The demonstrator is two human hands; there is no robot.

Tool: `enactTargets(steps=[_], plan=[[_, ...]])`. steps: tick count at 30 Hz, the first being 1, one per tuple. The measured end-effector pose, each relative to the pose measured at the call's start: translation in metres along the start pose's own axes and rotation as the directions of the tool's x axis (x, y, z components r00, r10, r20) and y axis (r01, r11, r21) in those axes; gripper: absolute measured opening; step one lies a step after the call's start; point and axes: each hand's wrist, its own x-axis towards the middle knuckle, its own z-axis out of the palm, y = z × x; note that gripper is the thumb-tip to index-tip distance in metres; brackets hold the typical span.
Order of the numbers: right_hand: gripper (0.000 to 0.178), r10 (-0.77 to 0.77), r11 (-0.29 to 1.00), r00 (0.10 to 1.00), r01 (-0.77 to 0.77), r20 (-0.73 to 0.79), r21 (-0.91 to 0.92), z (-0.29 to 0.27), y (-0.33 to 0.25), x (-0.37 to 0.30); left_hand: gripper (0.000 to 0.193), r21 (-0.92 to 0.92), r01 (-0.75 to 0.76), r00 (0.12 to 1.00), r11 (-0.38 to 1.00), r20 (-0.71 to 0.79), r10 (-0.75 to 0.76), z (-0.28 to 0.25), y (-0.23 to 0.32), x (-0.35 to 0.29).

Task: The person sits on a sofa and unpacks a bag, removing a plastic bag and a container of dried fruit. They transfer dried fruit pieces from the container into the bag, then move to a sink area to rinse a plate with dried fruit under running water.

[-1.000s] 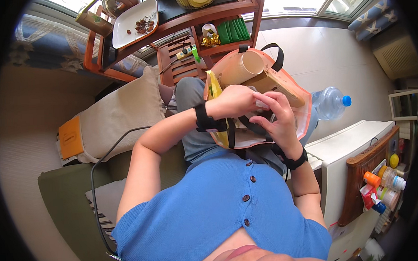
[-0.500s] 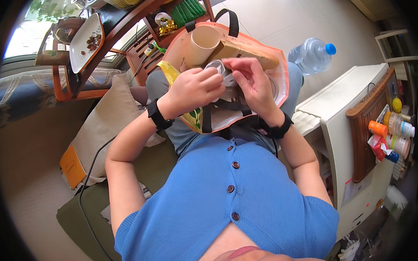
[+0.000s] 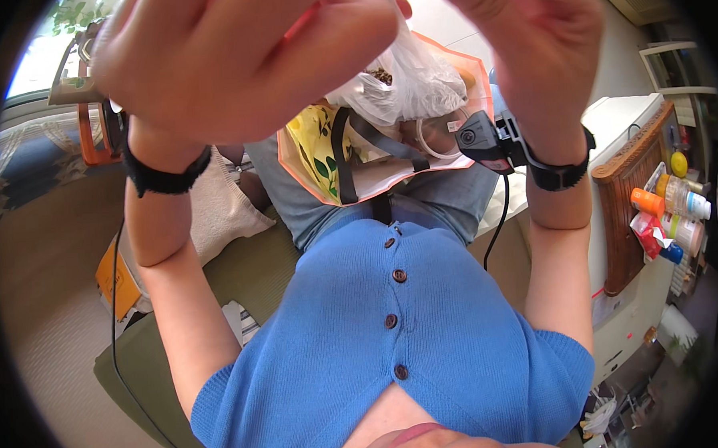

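A thin, translucent plastic bag point(image 3: 417, 85) hangs in front of me with some dark, crumbly bits inside. My left hand point(image 3: 248, 61), large and close to the camera, is closed with bent fingers on the bag's gathered upper part. On the other side, my right hand point(image 3: 540, 48) is raised just as high. Its fingers bend toward the thumb, but the tips run past the upper edge, so what they grip is hidden. Below the plastic bag, an open tote bag point(image 3: 316, 150) with yellow leaf print, orange edging and black straps rests on my lap.
A round clear rim point(image 3: 434, 145) shows inside the tote. My right wrist carries a small black camera point(image 3: 474, 137) with a cable. To the right, bottles and an orange-capped container point(image 3: 647, 202) stand by a brown wooden board point(image 3: 628, 236). A beige cloth point(image 3: 222, 206) lies at left.
Both hands have risen from the tote's opening toward the camera, spreading farther apart. The plastic bag has come up with them and now hangs over the tote, covering the cardboard tube's place.
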Motion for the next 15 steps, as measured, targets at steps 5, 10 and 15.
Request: enactTargets(steps=[5, 10, 15], plan=[[0.018, -0.02, 1.0, 0.988, 0.021, -0.154, 0.004, -0.038, -0.044, -0.015, 0.023, 0.275, -0.371, 0.908, 0.887, 0.31, 0.283, -0.054, -0.039, -0.001], [0.019, 0.104, 0.982, 0.871, -0.167, -0.481, -0.09, -0.115, -0.053, -0.047, 0.027, 0.308, -0.197, 0.946, 0.931, 0.309, 0.098, -0.073, -0.038, -0.042], [0.027, 0.192, 0.944, 0.799, -0.31, -0.571, -0.116, -0.113, -0.027, -0.054, 0.028, -0.132, 0.191, 0.913, 0.973, 0.388, -0.127, -0.043, -0.006, -0.076]])
